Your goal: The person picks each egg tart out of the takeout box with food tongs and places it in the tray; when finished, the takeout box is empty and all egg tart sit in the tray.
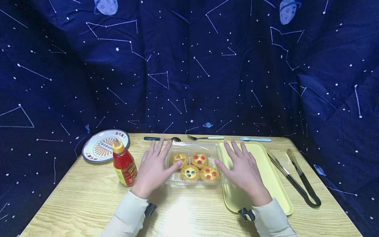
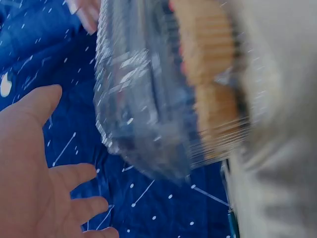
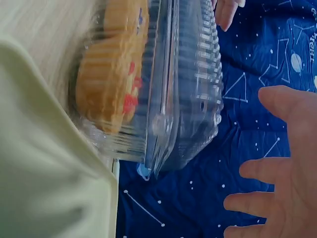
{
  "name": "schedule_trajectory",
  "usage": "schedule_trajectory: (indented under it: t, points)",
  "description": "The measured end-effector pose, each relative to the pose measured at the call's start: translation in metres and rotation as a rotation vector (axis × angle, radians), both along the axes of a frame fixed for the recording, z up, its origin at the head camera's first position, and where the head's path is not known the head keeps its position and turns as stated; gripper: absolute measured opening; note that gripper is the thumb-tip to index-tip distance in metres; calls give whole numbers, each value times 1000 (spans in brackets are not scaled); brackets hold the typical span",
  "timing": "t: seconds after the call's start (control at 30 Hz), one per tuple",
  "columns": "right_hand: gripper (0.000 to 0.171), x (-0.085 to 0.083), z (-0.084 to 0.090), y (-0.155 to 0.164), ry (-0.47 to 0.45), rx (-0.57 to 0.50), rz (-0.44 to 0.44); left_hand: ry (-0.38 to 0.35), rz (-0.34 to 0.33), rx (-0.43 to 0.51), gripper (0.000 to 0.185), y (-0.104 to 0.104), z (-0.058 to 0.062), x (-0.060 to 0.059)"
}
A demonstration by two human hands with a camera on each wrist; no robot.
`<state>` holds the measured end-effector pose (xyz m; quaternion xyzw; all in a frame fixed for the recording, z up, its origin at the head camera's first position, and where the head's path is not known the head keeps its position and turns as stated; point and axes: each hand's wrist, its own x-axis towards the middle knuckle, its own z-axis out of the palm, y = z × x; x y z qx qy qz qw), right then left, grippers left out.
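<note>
A clear plastic clamshell box (image 1: 192, 149) holding several yellow tarts with red and blue dots (image 1: 199, 160) sits shut at the table's middle. My left hand (image 1: 161, 158) is spread flat at the box's left side, its thumb tip on the lid's edge. My right hand (image 1: 234, 159) is spread over the yellow tray (image 1: 266, 171), with its thumb tip at the box's right edge. Neither hand grips anything. In the left wrist view, the open left hand (image 2: 44, 173) is beside the blurred box (image 2: 143, 99). In the right wrist view, the open right hand (image 3: 282, 173) is next to the box (image 3: 183, 84).
A red sauce bottle (image 1: 124, 166) stands left of my left hand, with a patterned plate (image 1: 100, 146) behind it. A spoon (image 1: 161, 139) and two forks (image 1: 204, 137) (image 1: 254, 139) lie along the far edge. Black tongs (image 1: 296, 177) lie right of the tray. A dark blue starry cloth hangs behind.
</note>
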<state>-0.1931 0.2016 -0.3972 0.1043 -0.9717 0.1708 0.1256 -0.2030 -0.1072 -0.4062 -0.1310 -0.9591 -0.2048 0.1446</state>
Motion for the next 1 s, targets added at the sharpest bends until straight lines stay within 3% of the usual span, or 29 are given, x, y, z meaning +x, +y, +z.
schedule_trajectory:
  t: [0.13,0.3,0.53,0.77,1.0]
  points:
    - [81,8,0,-5,53,-26,27,19,-10,11,80,-2,-8,16]
    - [73,16,1,-13,195,-85,100,34,-3,73,76,-6,-13,33]
    - [61,18,6,-30,380,-124,248,39,-15,252,60,-14,-22,45]
    - [52,20,10,-57,382,-140,390,-7,-26,453,45,-22,-34,53]
    - [58,22,6,-86,314,-148,497,-105,-12,563,34,-26,-45,59]
